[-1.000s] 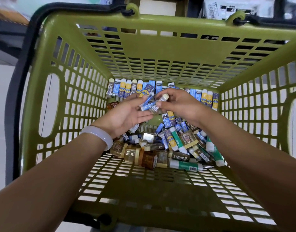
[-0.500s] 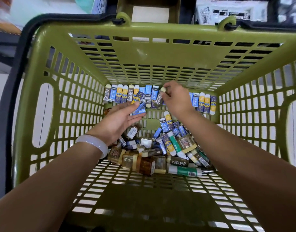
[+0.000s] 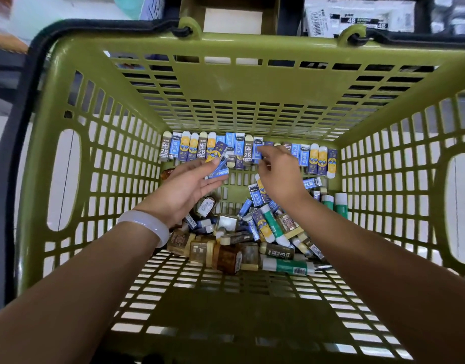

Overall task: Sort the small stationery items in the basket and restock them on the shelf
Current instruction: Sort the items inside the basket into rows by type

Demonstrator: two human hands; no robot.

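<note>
Close up, the fingertips (image 3: 264, 153) of the right hand (image 3: 280, 177) curl down against the row of erasers (image 3: 242, 149) standing side by side along the far wall of the basket (image 3: 252, 85) — whether they pinch one or only touch it cannot be told, since the fingers hide the contact. Just to the left, the left hand (image 3: 186, 187) lies palm up, its thumb and fingers gripping a few blue eraser packs (image 3: 218, 164) fanned out above the basket floor, with a pale bangle (image 3: 147, 224) on that wrist. Nearer the viewer, a loose heap (image 3: 252, 232) of mixed stationery rests on the basket floor: blue and yellow erasers, green-and-white tubes (image 3: 285, 266), and small brown boxes (image 3: 226, 258), all jumbled and touching. The basket itself is olive green plastic with slotted walls and a dark handle (image 3: 21, 122) folded down at its left rim. Beyond it, boxes of stock (image 3: 357, 17) are partly visible, blurred. The step in hand looks like sorting — lining like erasers up against the far wall. Nothing has yet gone to the shelf, and most of the heap seems unsorted. The next move likely calls for taking one pack from the left hand and standing it upright in a gap without toppling its neighbours
</note>
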